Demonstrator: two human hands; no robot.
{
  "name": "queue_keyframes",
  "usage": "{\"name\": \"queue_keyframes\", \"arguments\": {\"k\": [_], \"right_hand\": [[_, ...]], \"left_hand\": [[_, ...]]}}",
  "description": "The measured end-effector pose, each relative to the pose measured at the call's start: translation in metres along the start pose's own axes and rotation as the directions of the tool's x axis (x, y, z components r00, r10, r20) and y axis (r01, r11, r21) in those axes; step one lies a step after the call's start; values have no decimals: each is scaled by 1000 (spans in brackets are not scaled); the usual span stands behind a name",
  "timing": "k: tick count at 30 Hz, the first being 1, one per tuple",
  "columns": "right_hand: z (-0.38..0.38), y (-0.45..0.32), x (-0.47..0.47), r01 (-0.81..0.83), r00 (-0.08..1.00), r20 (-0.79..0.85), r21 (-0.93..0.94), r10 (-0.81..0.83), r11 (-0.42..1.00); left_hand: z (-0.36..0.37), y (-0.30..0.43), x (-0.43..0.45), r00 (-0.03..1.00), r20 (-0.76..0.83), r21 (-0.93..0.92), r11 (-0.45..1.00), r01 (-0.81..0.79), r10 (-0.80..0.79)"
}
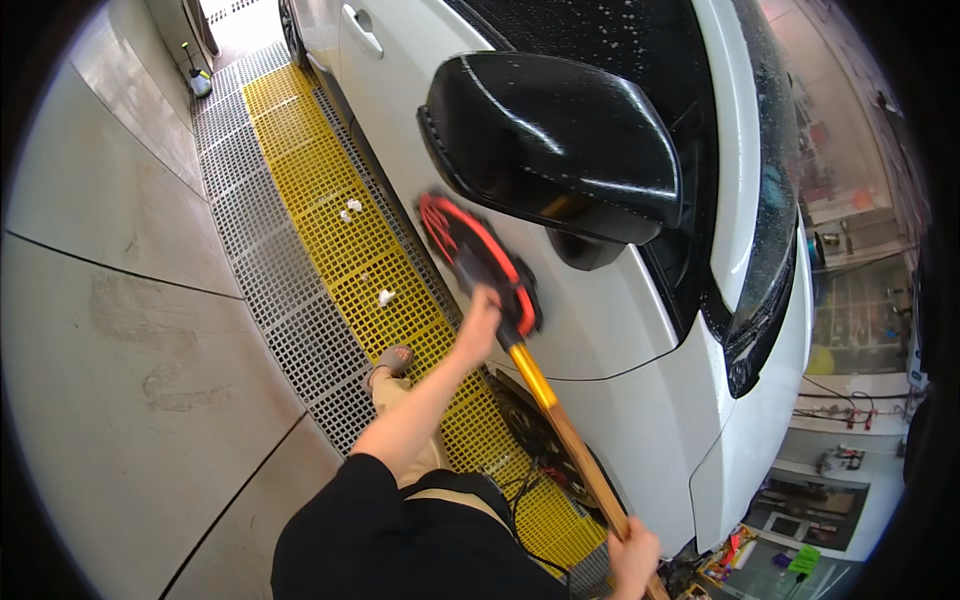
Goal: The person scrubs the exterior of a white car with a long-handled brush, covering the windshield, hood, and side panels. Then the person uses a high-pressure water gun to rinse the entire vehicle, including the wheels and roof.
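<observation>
A long-handled car wash brush [517, 281] has a flat oval head with a red rim and dark fibres around its edge. The head lies against the side of a white car [600, 322], below the black wing mirror [555, 135], and is slightly blurred. My left hand [480, 322] grips it at the back of the head, near the neck. Lower down, my right hand [634, 555] is closed around the wooden handle [577, 442], whose upper part is a gold-coloured sleeve. Water drops dot the car's window and windscreen.
Yellow and grey plastic grating [330, 217] covers the floor, with white foam clumps [385, 298] on it. A wall [112, 337] runs along the left. A spray bottle [199, 81] stands far back. Black cable [517, 517] hangs near the front wheel [540, 442]. Shelving [817, 502] lies beyond the car.
</observation>
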State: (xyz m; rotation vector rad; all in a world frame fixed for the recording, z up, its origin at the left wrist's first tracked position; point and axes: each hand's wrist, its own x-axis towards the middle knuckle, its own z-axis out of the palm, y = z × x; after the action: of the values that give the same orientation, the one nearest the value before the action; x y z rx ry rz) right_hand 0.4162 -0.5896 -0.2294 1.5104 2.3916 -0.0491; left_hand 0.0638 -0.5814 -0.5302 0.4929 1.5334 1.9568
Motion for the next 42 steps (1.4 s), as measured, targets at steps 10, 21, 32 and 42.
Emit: {"name": "queue_keyframes", "arguments": {"k": [10, 21, 32, 42], "right_hand": [[106, 85, -41, -192, 977, -43, 247, 208, 950], [50, 240, -279, -509, 861, -45, -94, 507, 856], [46, 133, -83, -304, 873, -236, 421, 427, 854], [107, 62, 54, -146, 985, 45, 735, 168, 663]], "left_hand": [[63, 52, -61, 994, 97, 267, 961, -70, 46], [204, 98, -246, 579, 814, 12, 999, 41, -33], [216, 222, -33, 830, 419, 90, 894, -440, 367], [199, 277, 40, 846, 185, 700, 537, -470, 500]]}}
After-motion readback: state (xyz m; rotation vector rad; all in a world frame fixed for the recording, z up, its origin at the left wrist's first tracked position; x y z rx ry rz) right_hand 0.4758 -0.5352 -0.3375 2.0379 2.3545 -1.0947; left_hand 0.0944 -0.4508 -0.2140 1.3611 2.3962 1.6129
